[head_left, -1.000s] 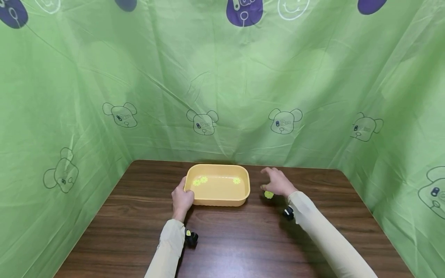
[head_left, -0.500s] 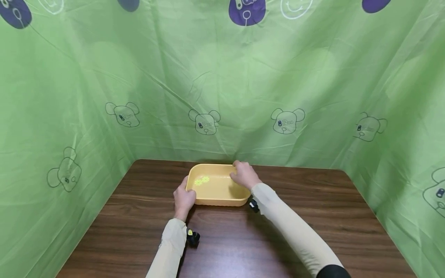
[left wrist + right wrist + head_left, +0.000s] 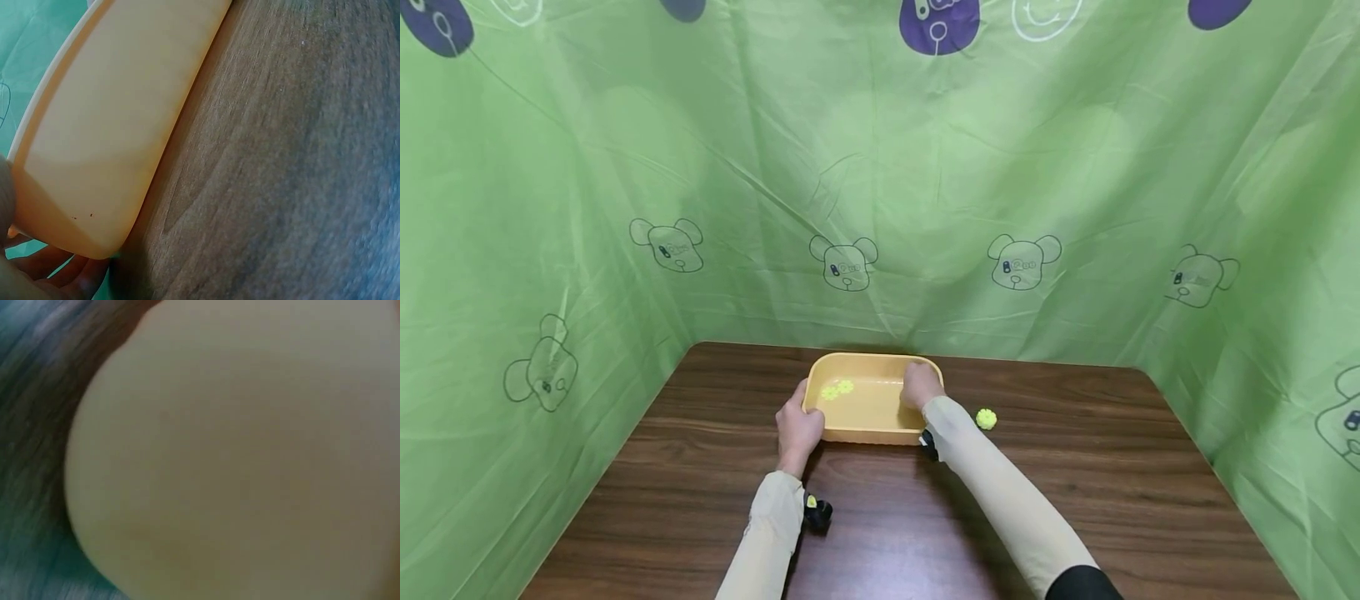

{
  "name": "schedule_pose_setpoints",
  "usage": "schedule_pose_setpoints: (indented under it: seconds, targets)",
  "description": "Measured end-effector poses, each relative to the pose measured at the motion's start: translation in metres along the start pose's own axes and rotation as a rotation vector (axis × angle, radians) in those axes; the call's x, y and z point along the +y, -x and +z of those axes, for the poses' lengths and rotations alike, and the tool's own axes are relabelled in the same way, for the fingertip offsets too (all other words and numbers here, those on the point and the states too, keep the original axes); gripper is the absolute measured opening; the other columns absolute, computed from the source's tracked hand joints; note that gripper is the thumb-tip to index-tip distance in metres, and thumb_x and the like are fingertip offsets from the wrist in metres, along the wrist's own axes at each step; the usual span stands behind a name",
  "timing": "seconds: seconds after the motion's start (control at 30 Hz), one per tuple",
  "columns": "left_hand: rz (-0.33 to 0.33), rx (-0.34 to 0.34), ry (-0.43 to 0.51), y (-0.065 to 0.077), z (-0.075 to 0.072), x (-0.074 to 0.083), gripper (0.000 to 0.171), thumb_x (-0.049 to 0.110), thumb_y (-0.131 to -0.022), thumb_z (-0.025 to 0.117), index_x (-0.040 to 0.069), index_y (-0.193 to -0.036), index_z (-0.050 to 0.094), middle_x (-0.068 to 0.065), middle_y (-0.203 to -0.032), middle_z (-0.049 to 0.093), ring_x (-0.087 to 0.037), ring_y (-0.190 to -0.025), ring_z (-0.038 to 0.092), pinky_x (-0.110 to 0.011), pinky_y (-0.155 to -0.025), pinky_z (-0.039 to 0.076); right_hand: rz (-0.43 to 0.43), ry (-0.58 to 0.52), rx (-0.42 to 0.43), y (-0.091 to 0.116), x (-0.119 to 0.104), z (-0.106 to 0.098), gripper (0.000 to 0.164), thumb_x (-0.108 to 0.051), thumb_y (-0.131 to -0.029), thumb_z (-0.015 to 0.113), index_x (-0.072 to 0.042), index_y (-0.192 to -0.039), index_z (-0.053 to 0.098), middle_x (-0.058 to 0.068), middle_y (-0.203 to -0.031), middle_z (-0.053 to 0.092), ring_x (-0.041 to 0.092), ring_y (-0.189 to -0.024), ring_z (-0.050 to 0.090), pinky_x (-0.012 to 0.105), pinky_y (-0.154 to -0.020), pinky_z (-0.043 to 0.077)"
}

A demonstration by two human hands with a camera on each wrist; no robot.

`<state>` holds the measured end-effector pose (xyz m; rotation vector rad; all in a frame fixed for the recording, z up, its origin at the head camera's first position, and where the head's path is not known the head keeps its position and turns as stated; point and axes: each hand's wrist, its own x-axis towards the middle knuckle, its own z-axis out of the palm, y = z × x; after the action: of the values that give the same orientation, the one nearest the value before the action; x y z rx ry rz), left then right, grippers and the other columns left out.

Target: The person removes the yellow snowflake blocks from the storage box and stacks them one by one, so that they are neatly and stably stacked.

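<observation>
My left hand (image 3: pixel 800 425) grips the left end of a yellow plastic basin (image 3: pixel 868 436), thumb over the rim. In the left wrist view, the fingers (image 3: pixel 69 275) curl under the corner of the basin (image 3: pixel 106 125). My right hand (image 3: pixel 921 385) is down inside the basin's right end. Its fingertips are hidden, so whether it holds anything does not show. At the basin's left side lie two yellow-green flower-shaped pieces (image 3: pixel 837 389). A similar flower-shaped piece (image 3: pixel 987 419) rests on the table, right of the basin. The basin wall (image 3: pixel 237 462) fills the right wrist view, blurred.
Everything stands on a dark wood-grain table (image 3: pixel 880 517). A green curtain (image 3: pixel 775 167) with bear prints encloses its back and sides. The right forearm's sleeve (image 3: pixel 1000 500) crosses the table's front right area.
My right hand has moved left from the table piece into the basin's right end, covering where a flower-shaped piece lay. The table piece shows again from behind the sleeve. My left hand stays.
</observation>
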<state>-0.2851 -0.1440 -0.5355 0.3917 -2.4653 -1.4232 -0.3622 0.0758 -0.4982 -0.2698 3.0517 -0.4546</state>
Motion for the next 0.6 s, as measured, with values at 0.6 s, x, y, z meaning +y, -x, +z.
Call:
schedule_pose_setpoints:
  seconds: [0.6]
  targets:
    - [-0.008,0.000,-0.002,-0.0006,-0.0013,0.0003,0.065,0.003,-0.082,0.049,0.016,-0.146,0.056,-0.022,-0.140,0.061,-0.040,-0.121,0.059,-0.055,-0.099,0.048,-0.081,-0.148,-0.038,-0.0041,0.0068,0.0074,0.020,-0.004,-0.073,0.083,-0.004,-0.092,0.078,0.007,-0.097,0.076,0.024,-0.088,0.066,0.032,-0.078,0.054]
